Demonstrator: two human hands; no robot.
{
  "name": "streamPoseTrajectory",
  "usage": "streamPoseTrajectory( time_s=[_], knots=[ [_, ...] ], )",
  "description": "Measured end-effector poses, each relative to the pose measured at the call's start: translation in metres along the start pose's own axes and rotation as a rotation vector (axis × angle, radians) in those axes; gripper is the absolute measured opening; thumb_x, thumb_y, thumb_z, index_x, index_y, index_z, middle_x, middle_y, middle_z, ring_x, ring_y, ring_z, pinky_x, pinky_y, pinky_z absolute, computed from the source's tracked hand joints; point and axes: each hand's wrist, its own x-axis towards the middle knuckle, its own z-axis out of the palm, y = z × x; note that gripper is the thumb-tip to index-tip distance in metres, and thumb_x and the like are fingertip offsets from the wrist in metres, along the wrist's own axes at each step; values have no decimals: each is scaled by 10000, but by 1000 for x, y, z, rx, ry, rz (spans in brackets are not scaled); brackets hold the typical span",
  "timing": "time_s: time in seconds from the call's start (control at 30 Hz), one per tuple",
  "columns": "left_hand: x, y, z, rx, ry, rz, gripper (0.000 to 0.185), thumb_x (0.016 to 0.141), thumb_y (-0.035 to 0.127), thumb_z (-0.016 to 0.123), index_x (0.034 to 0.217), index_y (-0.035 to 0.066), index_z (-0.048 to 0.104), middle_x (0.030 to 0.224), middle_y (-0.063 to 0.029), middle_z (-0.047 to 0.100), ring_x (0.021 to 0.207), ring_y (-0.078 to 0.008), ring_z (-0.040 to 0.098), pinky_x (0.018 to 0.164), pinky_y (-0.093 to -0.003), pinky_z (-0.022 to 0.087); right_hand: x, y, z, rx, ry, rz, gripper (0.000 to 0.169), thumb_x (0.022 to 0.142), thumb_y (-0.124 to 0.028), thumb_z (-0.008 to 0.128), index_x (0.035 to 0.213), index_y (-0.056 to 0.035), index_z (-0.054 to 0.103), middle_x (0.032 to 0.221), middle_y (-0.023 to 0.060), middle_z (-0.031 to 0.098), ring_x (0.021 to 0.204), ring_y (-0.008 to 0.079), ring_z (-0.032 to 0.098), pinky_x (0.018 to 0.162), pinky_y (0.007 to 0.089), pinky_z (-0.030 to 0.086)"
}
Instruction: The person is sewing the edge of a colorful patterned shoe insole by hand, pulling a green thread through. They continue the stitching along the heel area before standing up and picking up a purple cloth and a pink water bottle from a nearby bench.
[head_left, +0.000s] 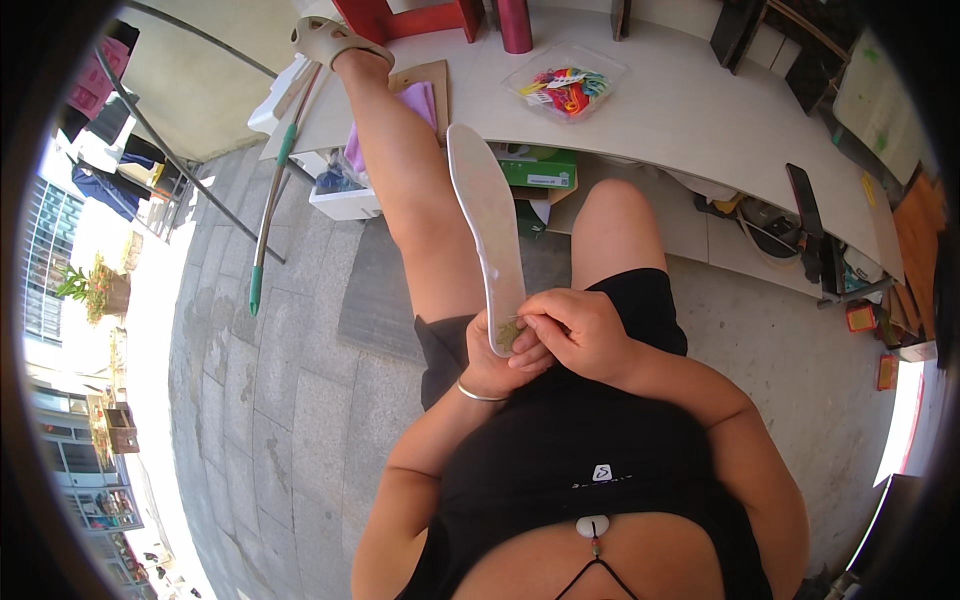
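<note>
A pale shoe insole (491, 217) with a white edge stands tilted up from my lap, its long end pointing at the table. My left hand (491, 364) grips its lower end from beneath, fingers curled round to the right side. On that end is a small patch of olive-green stitching (508, 336). My right hand (574, 326) is at the insole's right edge, thumb and forefinger pinched on a thin sewing needle (514, 316) beside the stitching. Any thread is too fine to make out.
A long table (660, 112) stands before me, with a clear plastic box of coloured thread skeins (566, 88) and a dark red cylinder (514, 26) on it. My left leg rests on its edge near a purple cloth (417, 105). A green-handled pole (271, 210) leans at left.
</note>
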Motion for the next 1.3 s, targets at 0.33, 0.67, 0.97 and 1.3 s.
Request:
streamPoseTrajectory(
  time_s=[0.33,0.67,0.97,1.3],
  knots=[
    [0,-1,1,-68,-38,1,324,855,362,458,807,59,563,594,-31,480,413,-144,415,433,-270,333,-1,0,0,-7,-18,9,42,858,-68,615,897,-54,623,776,105,653,656,287,652,563,336,510],
    [2,0,-6,-84,-98,-1,322,840,311,489,865,14,610,616,-56,503,435,-160,428,446,-275,348,-3,3,2,78,-33,94,53,863,-57,604,912,-49,623,790,106,656,671,267,659,584,324,512],
    [5,-2,-11,-70,-70,-3,282,807,291,503,840,27,594,617,-57,495,435,-165,418,437,-267,342,-7,10,1,122,-67,164,61,861,-55,603,917,-38,619,796,113,652,681,256,657,600,311,506],
    [7,-4,-10,-67,-12,-11,251,783,273,496,824,37,570,614,-60,488,424,-165,397,429,-270,326,-10,15,1,203,-84,251,55,874,-33,586,920,-23,614,785,97,654,695,203,663,624,290,504]
  ],
)
